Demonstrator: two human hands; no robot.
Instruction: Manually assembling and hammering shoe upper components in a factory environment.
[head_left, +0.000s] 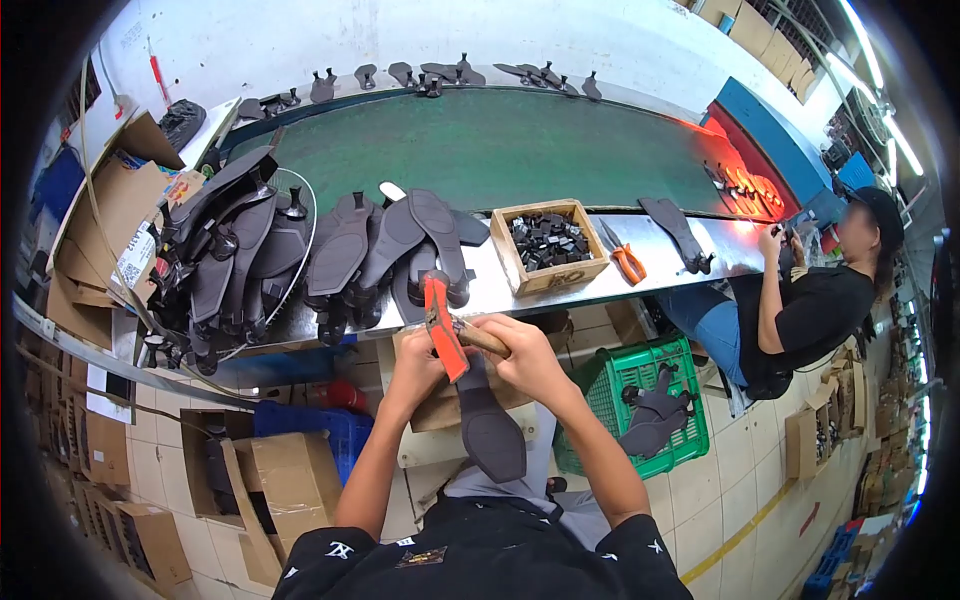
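- A green conveyor belt (500, 145) curves across the top of the view, with dark heeled soles along its far edge.
- The steel counter (655, 250) runs in front of the belt, just beyond the hands.
- A heap of dark heeled shoe soles (300, 255) covers the counter's left part, some lying inside a wire loop.
- A second person in a black shirt (815, 310) sits at the right end of the counter, both of their hands raised near the belt's red-lit end.
- A green plastic crate (675, 450) stands on the floor right of the person's knees, with 2 dark soles in it.
- A wooden box (590, 272) of small black heel pieces rests on the counter, just right of and beyond the hands.
- A dark shoe sole (490, 430) hangs toe-down below the hands, over the lap, its heel end up between them.
- The left hand (415, 360) is closed around the orange-handled pliers (443, 335), which stand upright just left of the sole's heel end.
- The right hand (525, 350) is closed around the sole's heel end and a brown wooden piece (483, 338) pointing toward the pliers.
- Orange-handled scissors (625, 258) lie on the counter right of the box.
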